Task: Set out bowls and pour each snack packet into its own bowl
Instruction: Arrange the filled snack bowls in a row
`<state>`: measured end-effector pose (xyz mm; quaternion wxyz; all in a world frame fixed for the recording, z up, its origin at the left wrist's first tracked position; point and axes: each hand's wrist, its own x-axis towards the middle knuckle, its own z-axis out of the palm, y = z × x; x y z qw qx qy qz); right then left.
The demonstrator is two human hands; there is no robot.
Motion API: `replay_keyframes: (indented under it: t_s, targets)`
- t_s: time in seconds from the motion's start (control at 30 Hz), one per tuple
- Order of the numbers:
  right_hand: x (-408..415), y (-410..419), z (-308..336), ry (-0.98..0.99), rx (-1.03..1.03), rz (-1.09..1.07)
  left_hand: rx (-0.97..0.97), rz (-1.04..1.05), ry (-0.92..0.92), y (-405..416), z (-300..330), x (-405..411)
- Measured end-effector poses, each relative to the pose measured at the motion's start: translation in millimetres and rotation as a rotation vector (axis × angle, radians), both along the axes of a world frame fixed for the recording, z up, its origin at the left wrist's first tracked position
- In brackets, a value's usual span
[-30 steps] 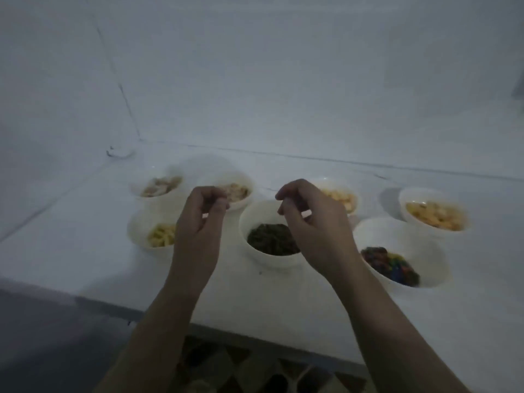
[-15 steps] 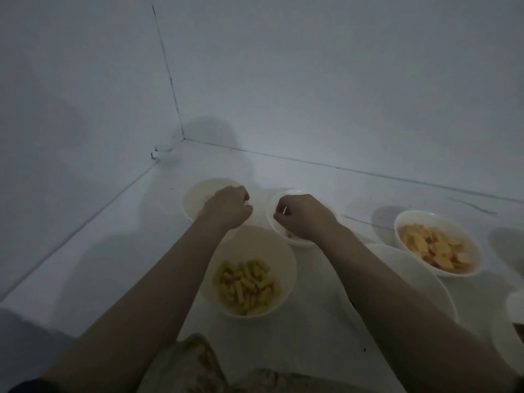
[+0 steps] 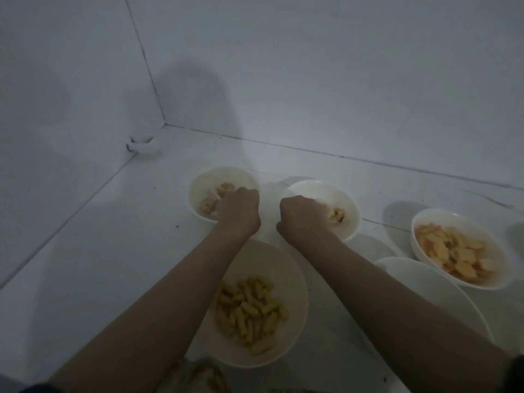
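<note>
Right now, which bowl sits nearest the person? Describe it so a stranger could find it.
Start at the wall corner and come down the white counter between the forearms. The nearest bowl holds short yellow sticks; its neighbour holds flat orange chips.

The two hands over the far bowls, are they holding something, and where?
It cannot be told. The left hand and right hand are curled over the two far bowls' near rims, and the fingers are hidden behind the knuckles.

dim bluish light, soft shadows on wall (image 3: 198, 89), slight blur, wide-angle warp
</note>
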<state>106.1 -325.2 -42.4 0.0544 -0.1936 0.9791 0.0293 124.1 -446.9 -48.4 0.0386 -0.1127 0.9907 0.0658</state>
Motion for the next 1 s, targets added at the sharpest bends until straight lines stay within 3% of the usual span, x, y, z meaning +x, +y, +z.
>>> replay_keyframes:
  t_s: [0.4, 0.83, 1.0]
  targets:
    - [-64.8, 87.0, -4.1, 0.074, -0.008, -0.303, 0.142, -0.217, 0.118, 56.6, -5.6, -79.6]
    - [-64.4, 114.1, -7.6, 0.076, -0.096, -0.331, 0.148, -0.241, 0.129, 66.3, -13.7, -87.8]
    - [-46.2, 125.9, 8.9, 0.164, -0.235, -0.267, 0.145, -0.27, 0.242, 84.4, 1.6, -65.6]
